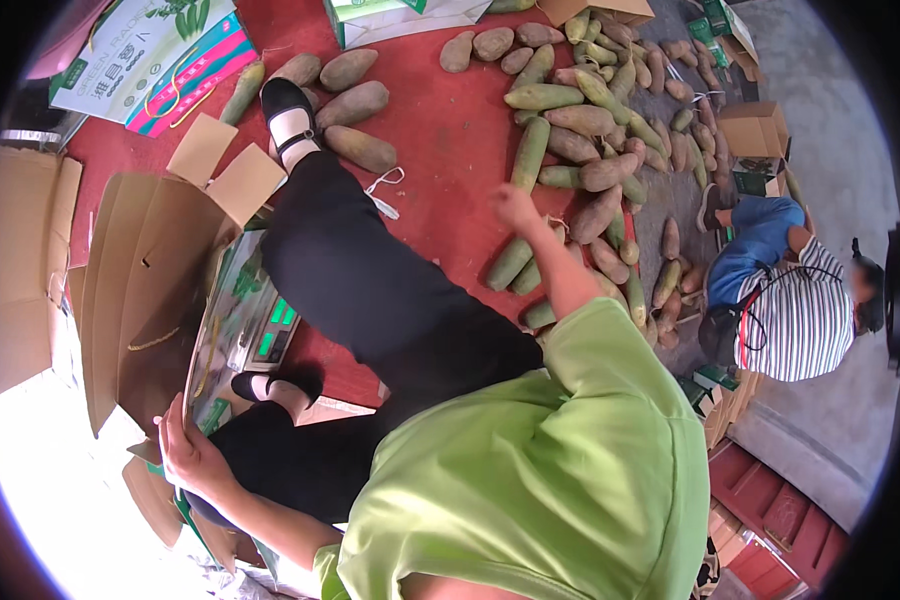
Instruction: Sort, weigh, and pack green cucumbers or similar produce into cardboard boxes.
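Note:
My left hand (pixel 192 455) grips the near edge of an opened cardboard carton (pixel 160 280), brown inside with a printed outer side. The carton is beside or partly over a digital scale (pixel 268 335) with lit green displays; how it rests there is hidden. My right hand (pixel 516 208) is curled over the radish pile. It overlaps the lower end of a long green radish (pixel 529 155), and another green radish (pixel 510 263) lies just below. I cannot make out whether its fingers hold anything. Soil-dusted brownish roots (pixel 597 215) lie close to its right.
Several brownish roots (pixel 356 104) lie by my foot on the red mat (pixel 420 150). White string (pixel 383 193) lies nearby. Printed gift boxes (pixel 155 65) stand far left, another carton (pixel 25 260) left. A person in a striped shirt (pixel 795 322) crouches at right beside more radishes.

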Demonstrator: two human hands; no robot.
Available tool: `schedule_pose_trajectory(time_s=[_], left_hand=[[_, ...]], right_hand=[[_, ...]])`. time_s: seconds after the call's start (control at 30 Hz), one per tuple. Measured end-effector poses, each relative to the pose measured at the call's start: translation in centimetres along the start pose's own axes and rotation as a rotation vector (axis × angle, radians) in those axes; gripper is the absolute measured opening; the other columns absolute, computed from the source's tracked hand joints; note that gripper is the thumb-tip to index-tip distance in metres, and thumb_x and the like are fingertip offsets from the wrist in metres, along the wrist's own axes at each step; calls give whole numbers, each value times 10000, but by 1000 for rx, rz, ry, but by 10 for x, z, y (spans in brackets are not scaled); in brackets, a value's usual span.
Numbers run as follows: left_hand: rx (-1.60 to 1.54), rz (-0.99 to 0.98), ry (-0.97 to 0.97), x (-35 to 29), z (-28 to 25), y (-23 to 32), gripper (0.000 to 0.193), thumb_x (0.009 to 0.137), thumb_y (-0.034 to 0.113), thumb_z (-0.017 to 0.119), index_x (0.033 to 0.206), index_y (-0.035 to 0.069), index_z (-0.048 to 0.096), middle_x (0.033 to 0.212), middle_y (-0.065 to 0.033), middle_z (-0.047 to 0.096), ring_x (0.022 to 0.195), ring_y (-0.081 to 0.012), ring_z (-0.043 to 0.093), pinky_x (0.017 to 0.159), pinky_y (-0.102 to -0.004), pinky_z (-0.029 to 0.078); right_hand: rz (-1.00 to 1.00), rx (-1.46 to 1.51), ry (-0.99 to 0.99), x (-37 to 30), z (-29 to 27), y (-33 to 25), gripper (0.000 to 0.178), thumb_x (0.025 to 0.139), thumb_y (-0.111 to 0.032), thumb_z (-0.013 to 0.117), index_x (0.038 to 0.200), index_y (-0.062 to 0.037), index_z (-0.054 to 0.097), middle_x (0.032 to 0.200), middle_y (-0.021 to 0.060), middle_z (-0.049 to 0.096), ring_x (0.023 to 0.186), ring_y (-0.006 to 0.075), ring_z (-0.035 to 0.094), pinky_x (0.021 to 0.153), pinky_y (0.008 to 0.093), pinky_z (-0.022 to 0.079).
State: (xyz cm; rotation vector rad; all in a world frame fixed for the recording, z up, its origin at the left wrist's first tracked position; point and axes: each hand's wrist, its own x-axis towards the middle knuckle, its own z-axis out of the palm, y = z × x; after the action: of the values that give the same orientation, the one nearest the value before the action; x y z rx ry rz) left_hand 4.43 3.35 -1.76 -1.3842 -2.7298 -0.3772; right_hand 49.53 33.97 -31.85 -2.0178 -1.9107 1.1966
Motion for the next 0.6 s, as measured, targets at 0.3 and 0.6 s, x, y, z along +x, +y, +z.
schedule_pose_trajectory(time_s=[0.3,0.6], left_hand=[[9,50,44,-1,1,1,229,846,-7,558,1037,62,664,947,-109,670,865,-280,655,786,-360,516],[107,76,53,0,-1,4,170,905,75,552,1037,50,655,949,-109,669,855,-271,650,748,-359,514]], right_hand=[[341,-79,147,-16,22,61,370,746,-167,678,1090,-35,645,956,149,685,935,265,655,826,353,505],[501,105,379,46,6,57,565,715,-266,721,1189,-15,543,1141,222,603,1071,353,587,931,388,467]])
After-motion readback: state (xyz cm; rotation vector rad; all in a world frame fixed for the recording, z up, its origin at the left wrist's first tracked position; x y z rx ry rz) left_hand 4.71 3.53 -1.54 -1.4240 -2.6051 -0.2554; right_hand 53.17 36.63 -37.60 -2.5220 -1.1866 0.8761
